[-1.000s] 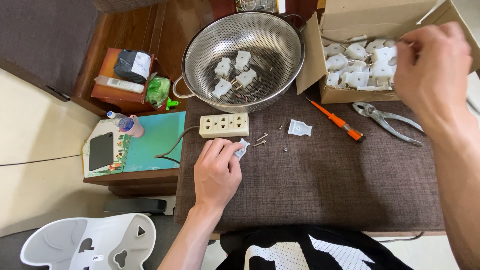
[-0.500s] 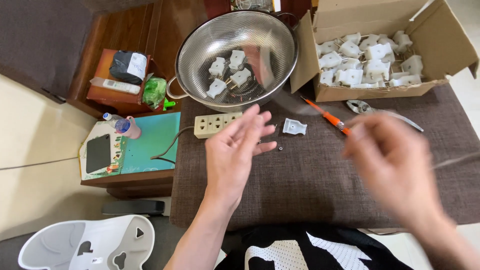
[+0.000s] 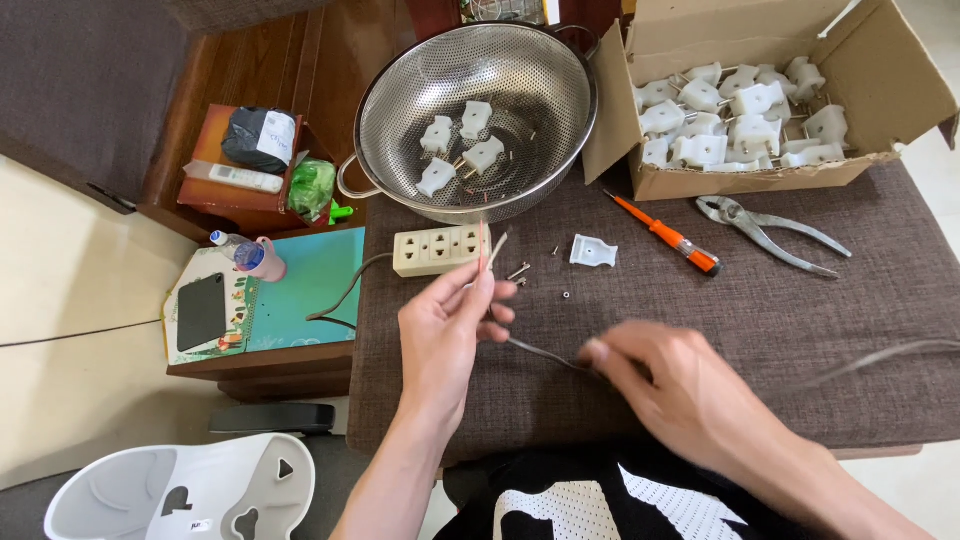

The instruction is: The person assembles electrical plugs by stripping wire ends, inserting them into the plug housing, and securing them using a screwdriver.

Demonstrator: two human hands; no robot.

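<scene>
Just below the power strip [image 3: 441,249], your left hand [image 3: 445,335] pinches the wire [image 3: 535,350]; your right hand [image 3: 680,385] seems closed on it, over bare tablecloth [image 3: 760,330].

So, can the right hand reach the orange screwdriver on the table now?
Probably yes: the orange screwdriver lies in the open beyond the right hand, with nothing between them. But that hand pinches a grey wire, so it is not free.

Person seen from above. Left hand [image 3: 450,325] and right hand [image 3: 680,385]: bare, no rings, watch or gloves; both forearms uncovered, no sleeves in view. At 6 o'clock, a black top [image 3: 600,500] with bold white print.
</scene>
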